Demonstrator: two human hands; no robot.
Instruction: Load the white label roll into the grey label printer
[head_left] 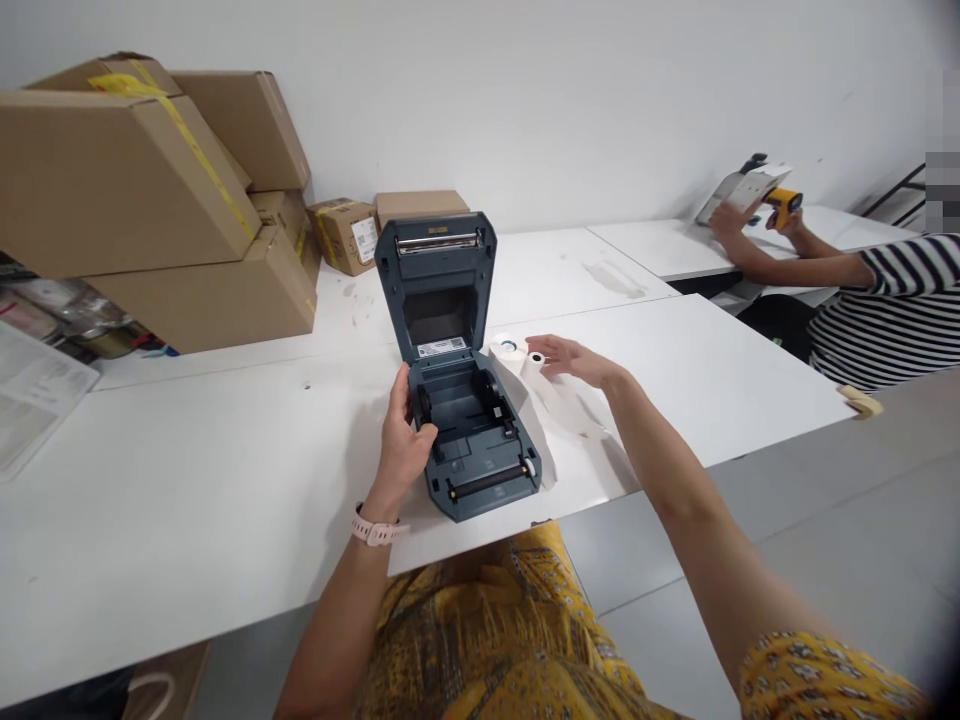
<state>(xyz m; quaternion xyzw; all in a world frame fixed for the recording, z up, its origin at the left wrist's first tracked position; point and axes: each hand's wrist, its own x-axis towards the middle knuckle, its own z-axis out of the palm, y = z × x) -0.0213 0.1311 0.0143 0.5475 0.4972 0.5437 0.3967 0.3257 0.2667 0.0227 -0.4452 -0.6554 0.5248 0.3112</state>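
Note:
A dark grey label printer [480, 455] stands on the white table in front of me with its lid [439, 285] raised. Inside, the media bay holds no roll, and a black roller lies across the front. My left hand [405, 435] grips the printer's left side, thumb over the edge of the bay. To the printer's right are a white label roll [504, 345] and a smaller white paper roll [535, 362], with loose white backing paper [559, 410] around them. Fingers stretched out, my right hand [574, 360] is beside the smaller roll; whether it touches is unclear.
Cardboard boxes [202, 290] are stacked at the left, with a small taped box [343, 235] behind the printer. A clear plastic case [37, 390] lies far left. At the right, another person in a striped shirt [892, 310] holds a yellow handheld device [784, 205]. A tape roll [861, 401] hangs at the table's corner.

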